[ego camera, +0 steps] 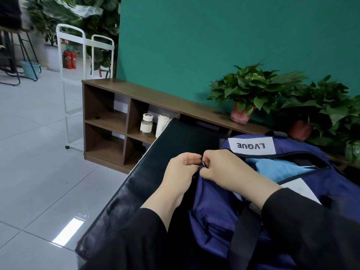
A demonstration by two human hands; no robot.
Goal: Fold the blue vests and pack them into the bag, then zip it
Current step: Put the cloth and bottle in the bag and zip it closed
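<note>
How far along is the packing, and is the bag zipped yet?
Packing looks done: light blue vests lie inside the navy bag. In hand: the left hand and right hand meet at the bag's near end, pinching the zipper pull. Left: zipping, since the top opening gapes wide.

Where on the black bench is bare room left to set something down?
Bare black bench stretches from its far edge to the hands, left of the navy bag. The right side is crowded: bag and both sleeves cover it.
</note>
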